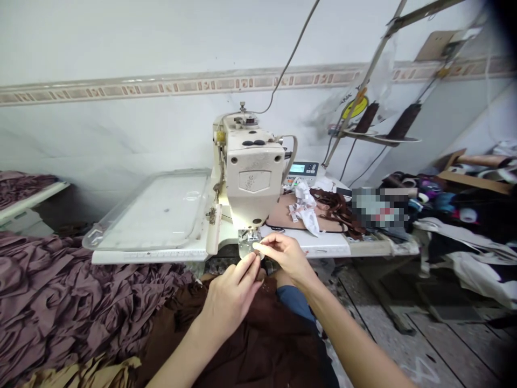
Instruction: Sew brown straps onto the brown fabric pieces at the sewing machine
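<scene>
A cream sewing machine (252, 178) stands in the middle, its lamp lit over the metal plate (244, 243) under the needle. Just in front of that plate, my left hand (234, 291) has its fingers pressed together around something too small to make out. My right hand (285, 256) touches it at the fingertips, thumb and forefinger pinched beside the presser foot; what they hold is hidden. Dark brown cloth (274, 345) lies over the lap below both hands.
A clear plastic lid (161, 210) lies left of the machine. Mauve cloth (72, 307) is heaped at the left. White and brown scraps (307, 210), a control panel (302, 169) and thread cones (404, 121) are at the right.
</scene>
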The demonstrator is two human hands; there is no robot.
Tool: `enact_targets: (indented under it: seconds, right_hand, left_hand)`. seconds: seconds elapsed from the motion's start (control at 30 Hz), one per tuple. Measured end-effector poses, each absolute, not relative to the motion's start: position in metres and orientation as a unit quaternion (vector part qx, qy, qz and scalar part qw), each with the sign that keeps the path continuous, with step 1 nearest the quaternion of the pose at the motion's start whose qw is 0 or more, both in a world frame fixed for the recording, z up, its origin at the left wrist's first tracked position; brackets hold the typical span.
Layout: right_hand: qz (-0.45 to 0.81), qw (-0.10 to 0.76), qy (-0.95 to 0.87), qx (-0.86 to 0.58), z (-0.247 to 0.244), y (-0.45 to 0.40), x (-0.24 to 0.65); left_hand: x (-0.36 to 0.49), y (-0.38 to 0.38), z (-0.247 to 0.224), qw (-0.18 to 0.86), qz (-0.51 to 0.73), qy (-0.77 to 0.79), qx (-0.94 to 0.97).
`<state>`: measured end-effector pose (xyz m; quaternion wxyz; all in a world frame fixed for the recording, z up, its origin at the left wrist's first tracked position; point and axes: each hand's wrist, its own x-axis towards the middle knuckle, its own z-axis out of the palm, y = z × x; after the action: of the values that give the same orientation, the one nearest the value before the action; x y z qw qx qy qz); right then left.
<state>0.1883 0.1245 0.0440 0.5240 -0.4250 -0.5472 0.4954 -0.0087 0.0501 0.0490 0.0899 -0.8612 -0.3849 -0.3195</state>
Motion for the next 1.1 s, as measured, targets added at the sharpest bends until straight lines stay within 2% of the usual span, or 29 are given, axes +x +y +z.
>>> enact_targets:
  seconds: [0.07, 0.17, 0.3, 0.4, 0.5, 0.67, 0.8, 1.0, 1.1]
  right_hand:
    - [0.545, 0.541, -0.465, -0.440, 0.038, 0.126, 0.185]
    - [0.554, 0.575, -0.401, -0.449, 0.029, 0.127, 0.179]
    - [0.562, 0.583, -0.384, -0.443, 0.011, 0.118, 0.177]
    - [0.567, 0.553, -0.429, -0.435, -0.009, 0.102, 0.181]
    - [0.572, 0.475, -0.521, -0.419, -0.032, 0.080, 0.191]
    - [0.604, 0.306, -0.614, -0.405, -0.057, 0.051, 0.233]
    - [0.532, 0.184, -0.693, -0.450, -0.061, 0.043, 0.283]
    - [0.273, 0.011, -0.749, -0.604, -0.054, 0.029, 0.302]
    - [0.254, -0.066, -0.760, -0.595, -0.044, 0.020, 0.293]
  left_hand:
    - [-0.005, 0.051, 0.045, 0.107, -0.312, -0.410, -0.851]
    - [0.007, 0.050, 0.041, 0.132, -0.305, -0.460, -0.824]
    - [0.026, 0.047, 0.039, 0.168, -0.284, -0.511, -0.794]
    - [0.033, 0.047, 0.037, 0.177, -0.276, -0.528, -0.783]
    - [0.026, 0.049, 0.035, 0.148, -0.299, -0.509, -0.794]
    - [-0.006, 0.055, 0.034, 0.001, -0.348, -0.445, -0.825]
    - [-0.019, 0.059, 0.032, -0.083, -0.370, -0.416, -0.826]
    - [-0.013, 0.059, 0.027, -0.040, -0.352, -0.414, -0.838]
    - [-0.017, 0.060, 0.028, 0.006, -0.332, -0.405, -0.852]
